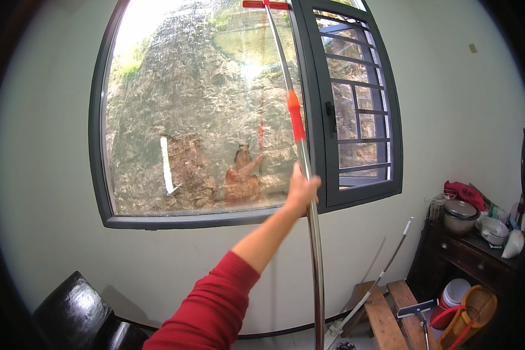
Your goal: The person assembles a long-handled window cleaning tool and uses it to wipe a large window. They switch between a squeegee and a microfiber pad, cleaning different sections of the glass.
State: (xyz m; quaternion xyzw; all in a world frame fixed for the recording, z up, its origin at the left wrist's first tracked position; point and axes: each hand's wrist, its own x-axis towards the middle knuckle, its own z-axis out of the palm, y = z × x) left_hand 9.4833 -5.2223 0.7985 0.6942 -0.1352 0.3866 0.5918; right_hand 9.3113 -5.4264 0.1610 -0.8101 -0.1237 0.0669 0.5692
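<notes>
My left hand (304, 188), its arm in a red sleeve, is closed around the metal section of a long telescopic pole (316, 253). Just above the hand the pole has an orange-red plastic grip and collar (295, 113). At its upper end a red squeegee head (266, 5) lies across the upper right of a large window pane (192, 109), at the picture's top edge. The pole's lower end runs out of view at the bottom. My right hand is out of view. A person holding a pole is reflected in the glass, with a rock face visible beyond.
Right of the pane is a barred window sash (358, 109) with a dark handle. A second squeegee (415, 309) rests on a wooden bench (383, 319), beside a leaning mop (378, 280). A dark cabinet (459, 249) carries a lidded pot (460, 216). A glossy black chair (76, 306) stands lower left.
</notes>
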